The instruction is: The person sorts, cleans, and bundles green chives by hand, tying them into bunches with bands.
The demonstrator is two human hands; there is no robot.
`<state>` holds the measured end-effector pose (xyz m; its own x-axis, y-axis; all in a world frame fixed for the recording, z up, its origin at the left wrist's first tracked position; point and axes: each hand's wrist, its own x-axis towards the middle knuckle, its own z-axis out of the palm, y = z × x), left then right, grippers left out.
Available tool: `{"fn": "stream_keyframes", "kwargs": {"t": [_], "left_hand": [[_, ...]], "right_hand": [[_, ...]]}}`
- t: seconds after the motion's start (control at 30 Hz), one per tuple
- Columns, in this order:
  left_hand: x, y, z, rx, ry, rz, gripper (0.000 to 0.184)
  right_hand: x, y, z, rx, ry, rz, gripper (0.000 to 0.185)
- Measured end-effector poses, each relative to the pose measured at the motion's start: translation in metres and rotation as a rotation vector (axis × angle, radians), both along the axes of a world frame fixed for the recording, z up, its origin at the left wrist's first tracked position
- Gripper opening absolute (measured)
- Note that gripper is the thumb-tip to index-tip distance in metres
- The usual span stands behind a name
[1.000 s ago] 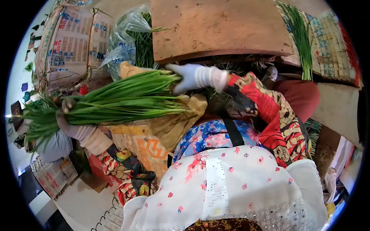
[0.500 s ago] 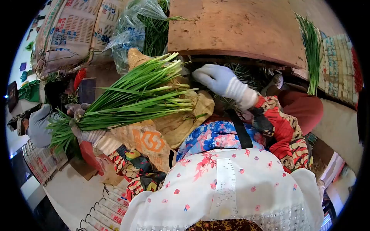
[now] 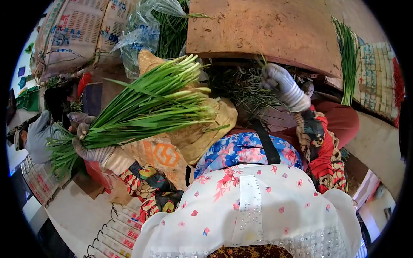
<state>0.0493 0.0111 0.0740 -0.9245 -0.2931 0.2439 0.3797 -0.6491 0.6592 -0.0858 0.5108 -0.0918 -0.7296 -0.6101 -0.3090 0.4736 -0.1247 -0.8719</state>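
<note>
My left hand [image 3: 81,131], in a dirty glove, is closed round the leafy end of a bunch of green chives [image 3: 150,105]. Their pale stem ends point right and lie over a tan cloth [image 3: 215,124] across my lap. My right hand [image 3: 282,84], in a pale striped glove, is apart from the bunch, with fingers curled in a pinch. A few thin leaf scraps [image 3: 262,60] stick up from those fingertips. Under and beside this hand lies a heap of dark leaf trimmings [image 3: 245,88].
A brown wooden board [image 3: 262,30] stands in front, its edge close above my right hand. More chives [image 3: 344,60] lie at its right. A plastic bag [image 3: 142,38] with greens and large printed sacks [image 3: 77,34] are at the upper left. Another person [image 3: 38,137] sits far left.
My right hand has moved right, away from the stem ends to over the trimmings, and thin scraps now show at its fingertips. My left hand keeps hold of the chives, nearly still.
</note>
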Motion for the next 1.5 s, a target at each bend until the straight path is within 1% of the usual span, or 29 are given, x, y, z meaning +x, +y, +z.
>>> {"fn": "stream_keyframes", "kwargs": {"t": [0.03, 0.07, 0.1, 0.17, 0.23, 0.3, 0.37, 0.4, 0.5, 0.57, 0.63, 0.67, 0.73, 0.77, 0.83, 0.87, 0.9, 0.93, 1.0, 1.1, 1.13, 1.2, 1.27, 1.3, 1.37, 1.4, 1.43, 1.47, 1.5], "left_hand": [[0.001, 0.001, -0.002, 0.020, 0.003, 0.067, 0.017], [0.001, 0.001, -0.003, 0.021, 0.003, 0.067, 0.017], [0.001, -0.001, -0.003, 0.033, -0.005, 0.095, 0.018], [0.000, -0.002, -0.003, 0.053, -0.026, 0.147, 0.022], [0.000, -0.001, -0.002, 0.042, -0.037, 0.153, 0.023], [0.000, -0.001, 0.001, 0.026, -0.048, 0.157, 0.024], [0.001, 0.001, 0.001, -0.014, -0.051, 0.161, 0.025], [0.002, 0.000, 0.001, -0.032, -0.056, 0.165, 0.026], [0.005, -0.003, 0.001, -0.010, -0.085, 0.214, 0.027], [0.008, -0.005, -0.002, 0.011, -0.125, 0.254, 0.027], [0.011, -0.007, -0.005, 0.035, -0.158, 0.302, 0.027], [0.013, -0.009, -0.005, 0.054, -0.149, 0.248, 0.028], [0.013, -0.012, -0.006, 0.071, -0.135, 0.197, 0.028], [0.015, -0.012, -0.006, 0.068, -0.138, 0.199, 0.028], [0.015, -0.012, -0.007, 0.061, -0.144, 0.192, 0.028], [0.013, -0.011, -0.007, 0.003, -0.178, 0.309, 0.027], [0.011, -0.009, -0.007, -0.055, -0.212, 0.427, 0.026], [0.009, -0.002, -0.004, -0.058, -0.207, 0.422, 0.026], [0.006, 0.013, 0.002, 0.023, -0.114, 0.249, 0.025], [0.013, -0.006, -0.001, -0.002, -0.100, 0.290, 0.025], [0.019, -0.011, -0.005, -0.001, -0.101, 0.296, 0.025], [0.017, -0.003, -0.004, -0.068, -0.116, 0.303, 0.024], [0.019, -0.005, -0.009, -0.047, -0.139, 0.343, 0.024], [0.020, -0.008, -0.012, -0.031, -0.157, 0.377, 0.024], [0.021, -0.019, -0.021, 0.002, -0.155, 0.384, 0.024], [0.023, -0.020, -0.024, 0.035, -0.147, 0.348, 0.024], [0.024, -0.019, -0.025, 0.068, -0.140, 0.311, 0.024], [0.022, -0.012, -0.023, 0.069, -0.138, 0.309, 0.024], [0.016, 0.003, -0.020, 0.008, -0.230, 0.485, 0.024]], "right_hand": [[-0.002, 0.013, 0.010, 0.464, 0.145, 0.106, 0.036], [0.002, 0.006, 0.019, 1.020, 0.666, 0.316, 0.041], [0.005, 0.003, 0.033, 1.460, 0.859, 0.671, 0.054], [0.013, -0.020, 0.054, 1.074, 0.891, 0.439, 0.058], [0.022, -0.058, 0.064, 0.451, 0.705, 0.273, 0.060], [0.035, -0.099, 0.075, 0.263, 0.604, 0.128, 0.046], [0.041, -0.120, 0.079, 0.060, 0.130, 0.058, 0.028], [0.040, -0.122, 0.082, 0.020, 0.159, -0.058, 0.015], [0.026, -0.091, 0.068, 0.241, 0.400, -0.141, 0.018], [0.015, -0.047, 0.035, 0.613, 0.859, -0.115, 0.019], [-0.006, 0.000, 0.003, 1.490, 0.847, 0.585, 0.023], [-0.004, 0.014, -0.003, 1.489, 0.852, 0.591, 0.023], [-0.002, 0.028, -0.010, 1.684, 0.775, 0.927, 0.032], [0.000, 0.012, 0.003, 1.521, 0.890, 0.651, 0.033], [0.009, -0.040, 0.050, 0.921, 1.025, 0.186, 0.025], [0.017, -0.066, 0.070, 0.705, 0.880, 0.116, 0.024], [0.020, -0.087, 0.091, 0.603, 0.687, 0.213, 0.036], [0.023, -0.107, 0.095, 0.523, 0.672, 0.276, 0.028], [0.023, -0.142, 0.108, 0.638, 0.732, 0.340, 0.036], [0.028, -0.161, 0.095, 0.407, 0.709, 0.193, 0.026], [0.029, -0.158, 0.093, 0.406, 0.709, 0.199, 0.026], [0.026, -0.133, 0.097, -0.001, 0.247, 0.227, 0.018], [0.024, -0.100, 0.096, 0.055, 0.119, 0.138, 0.018], [0.021, -0.081, 0.098, 0.132, 0.124, 0.125, 0.018], [0.013, -0.039, 0.069, 0.278, 0.146, 0.299, 0.022], [0.010, -0.019, 0.027, 0.579, 0.451, 0.459, 0.026], [0.005, -0.016, 0.030, 1.195, 0.632, 0.807, 0.031], [0.006, -0.020, 0.041, 1.242, 0.700, 0.811, 0.035], [0.007, -0.029, 0.051, 1.291, 0.767, 0.811, 0.039]]}}
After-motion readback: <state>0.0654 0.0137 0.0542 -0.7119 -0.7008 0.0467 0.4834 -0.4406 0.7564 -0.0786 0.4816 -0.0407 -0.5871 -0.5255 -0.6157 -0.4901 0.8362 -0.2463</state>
